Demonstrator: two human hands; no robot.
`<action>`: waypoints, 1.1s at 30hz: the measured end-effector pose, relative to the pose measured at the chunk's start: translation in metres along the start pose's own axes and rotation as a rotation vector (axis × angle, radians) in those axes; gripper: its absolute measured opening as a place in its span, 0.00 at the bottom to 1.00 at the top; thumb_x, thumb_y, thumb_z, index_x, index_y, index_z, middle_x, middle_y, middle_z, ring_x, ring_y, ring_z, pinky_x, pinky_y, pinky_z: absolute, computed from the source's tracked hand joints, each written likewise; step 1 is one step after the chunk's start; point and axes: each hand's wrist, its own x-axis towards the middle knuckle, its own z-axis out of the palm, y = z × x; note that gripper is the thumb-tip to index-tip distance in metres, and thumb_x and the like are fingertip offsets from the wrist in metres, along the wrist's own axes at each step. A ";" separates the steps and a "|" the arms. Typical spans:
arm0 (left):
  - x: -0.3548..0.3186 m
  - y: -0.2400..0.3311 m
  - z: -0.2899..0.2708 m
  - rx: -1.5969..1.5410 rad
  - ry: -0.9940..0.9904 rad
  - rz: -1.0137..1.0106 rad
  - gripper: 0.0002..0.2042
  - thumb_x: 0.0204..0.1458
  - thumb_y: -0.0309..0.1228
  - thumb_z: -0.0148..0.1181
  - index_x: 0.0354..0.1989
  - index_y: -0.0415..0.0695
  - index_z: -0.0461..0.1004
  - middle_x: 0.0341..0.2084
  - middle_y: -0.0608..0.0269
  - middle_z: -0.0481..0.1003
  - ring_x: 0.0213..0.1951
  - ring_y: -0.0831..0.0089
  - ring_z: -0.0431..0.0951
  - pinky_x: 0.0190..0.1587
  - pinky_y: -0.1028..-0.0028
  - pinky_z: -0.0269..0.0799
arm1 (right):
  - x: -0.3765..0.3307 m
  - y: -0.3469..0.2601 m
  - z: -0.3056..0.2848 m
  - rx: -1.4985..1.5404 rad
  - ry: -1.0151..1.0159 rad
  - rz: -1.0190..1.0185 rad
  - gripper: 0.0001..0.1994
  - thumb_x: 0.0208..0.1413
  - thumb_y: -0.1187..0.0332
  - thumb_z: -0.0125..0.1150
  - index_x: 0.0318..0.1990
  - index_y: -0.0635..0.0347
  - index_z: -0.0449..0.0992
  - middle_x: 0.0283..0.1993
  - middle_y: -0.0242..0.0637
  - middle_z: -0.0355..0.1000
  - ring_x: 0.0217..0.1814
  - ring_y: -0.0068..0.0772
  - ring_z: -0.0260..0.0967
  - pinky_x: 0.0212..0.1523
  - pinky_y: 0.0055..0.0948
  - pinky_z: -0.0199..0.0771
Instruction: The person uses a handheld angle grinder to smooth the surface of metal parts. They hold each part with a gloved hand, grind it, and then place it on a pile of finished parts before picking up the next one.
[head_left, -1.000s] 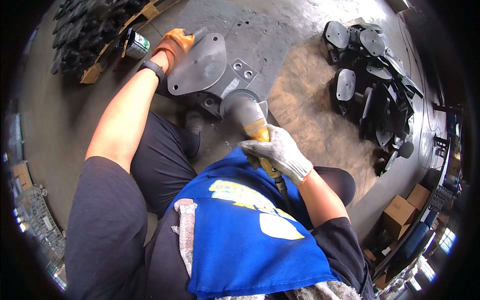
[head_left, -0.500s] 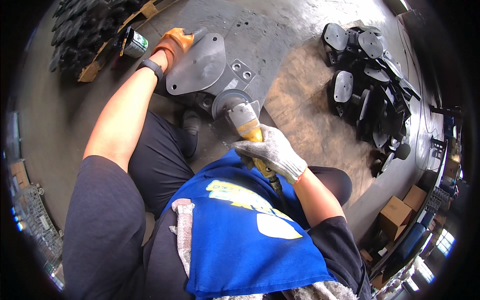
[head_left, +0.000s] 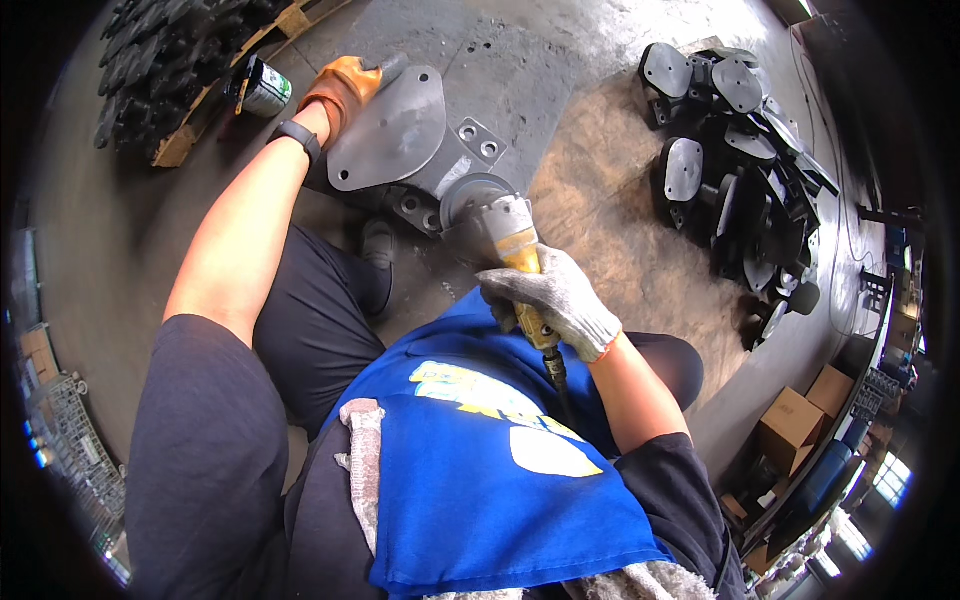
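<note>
Nearest the camera, along the lower edge of the frame, hangs a blue apron [head_left: 500, 470] over dark trousers, with a pale rag [head_left: 362, 450] tucked at its left side. Just above it, right of centre, the right hand [head_left: 555, 300] in a grey knit glove is clenched around the yellow handle of an angle grinder [head_left: 505, 245], its hose running back under the wrist.

The grinder's disc [head_left: 470, 195] sits against the lower right edge of a grey metal casting [head_left: 400, 150] that rests on the concrete floor [head_left: 600, 200] at upper centre. The left hand [head_left: 340, 85], in an orange glove, is pressed onto the casting's far left rim, steadying it; whether the fingers curl around the edge cannot be told.

Judging from this, the grinding is in mid-course: the disc is at one edge near the drilled flange, and the broad flat face looks dull and even, though how much of the rim is already dressed cannot be read.

Farther off, a small can [head_left: 262, 88] stands beside a wooden pallet [head_left: 200, 130] stacked with dark parts at upper left. At upper right lies a heap of similar castings [head_left: 730, 170]. Cardboard boxes [head_left: 800, 420] sit at the right edge.
</note>
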 end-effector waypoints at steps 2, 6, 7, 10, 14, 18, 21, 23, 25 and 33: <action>-0.016 0.052 -0.046 -0.148 -0.072 -0.210 0.20 0.56 0.46 0.57 0.51 0.47 0.77 0.41 0.45 0.78 0.47 0.51 0.79 0.51 0.63 0.76 | -0.002 0.001 -0.002 0.001 0.028 -0.011 0.14 0.54 0.63 0.69 0.36 0.63 0.74 0.25 0.35 0.73 0.24 0.26 0.72 0.26 0.24 0.74; -0.020 0.038 -0.047 0.154 -0.081 0.168 0.21 0.56 0.47 0.56 0.46 0.40 0.79 0.42 0.40 0.78 0.47 0.47 0.78 0.49 0.60 0.76 | 0.001 -0.007 0.004 -0.007 0.009 -0.071 0.15 0.54 0.61 0.70 0.36 0.64 0.74 0.25 0.36 0.73 0.22 0.26 0.72 0.25 0.23 0.73; -0.019 0.037 -0.044 0.010 -0.084 0.051 0.22 0.57 0.47 0.56 0.46 0.39 0.79 0.41 0.40 0.78 0.47 0.47 0.78 0.48 0.60 0.76 | 0.002 -0.007 0.002 0.001 0.011 -0.064 0.15 0.54 0.61 0.69 0.36 0.64 0.74 0.25 0.36 0.73 0.23 0.26 0.71 0.25 0.23 0.73; -0.017 0.040 -0.043 -0.293 -0.088 -0.174 0.23 0.57 0.48 0.55 0.45 0.37 0.78 0.41 0.39 0.78 0.46 0.46 0.79 0.48 0.59 0.76 | 0.002 -0.003 -0.007 0.039 0.040 -0.046 0.13 0.55 0.62 0.68 0.36 0.63 0.75 0.25 0.36 0.72 0.22 0.26 0.71 0.25 0.23 0.72; -0.020 0.040 -0.044 -0.299 -0.088 -0.142 0.25 0.57 0.50 0.53 0.44 0.37 0.78 0.42 0.39 0.78 0.46 0.44 0.78 0.49 0.58 0.75 | 0.000 -0.008 0.000 0.035 0.028 -0.098 0.13 0.56 0.62 0.67 0.36 0.64 0.75 0.25 0.37 0.73 0.23 0.27 0.72 0.25 0.23 0.72; -0.014 0.040 -0.042 -0.230 -0.076 -0.177 0.25 0.56 0.51 0.53 0.46 0.39 0.78 0.44 0.41 0.78 0.47 0.43 0.78 0.50 0.58 0.75 | 0.003 -0.007 -0.006 0.076 0.035 -0.081 0.14 0.56 0.62 0.66 0.38 0.65 0.75 0.27 0.38 0.74 0.23 0.28 0.72 0.25 0.24 0.74; -0.018 0.047 -0.051 -0.037 -0.089 -0.089 0.20 0.57 0.45 0.54 0.47 0.41 0.78 0.44 0.43 0.78 0.47 0.47 0.79 0.49 0.59 0.76 | 0.006 -0.002 -0.008 0.108 0.039 -0.110 0.15 0.57 0.62 0.65 0.41 0.67 0.75 0.28 0.39 0.74 0.24 0.29 0.73 0.25 0.26 0.75; -0.024 0.050 -0.058 0.151 -0.105 0.068 0.15 0.56 0.39 0.56 0.46 0.43 0.78 0.42 0.45 0.79 0.46 0.50 0.80 0.47 0.60 0.78 | 0.005 -0.008 -0.002 0.109 0.034 -0.120 0.15 0.57 0.63 0.65 0.41 0.67 0.75 0.29 0.40 0.74 0.24 0.29 0.73 0.24 0.26 0.75; -0.028 0.055 -0.064 0.208 -0.092 0.108 0.12 0.55 0.33 0.58 0.45 0.44 0.79 0.40 0.47 0.79 0.45 0.53 0.81 0.45 0.62 0.79 | 0.005 -0.007 -0.005 0.116 0.029 -0.111 0.14 0.57 0.62 0.65 0.41 0.67 0.75 0.29 0.40 0.74 0.24 0.29 0.73 0.24 0.26 0.75; -0.019 0.034 -0.037 0.182 0.012 0.147 0.14 0.58 0.39 0.54 0.43 0.44 0.79 0.38 0.47 0.80 0.44 0.48 0.80 0.45 0.60 0.77 | -0.008 0.004 -0.013 0.176 0.070 -0.100 0.14 0.57 0.62 0.66 0.40 0.65 0.75 0.30 0.40 0.75 0.25 0.29 0.74 0.24 0.26 0.76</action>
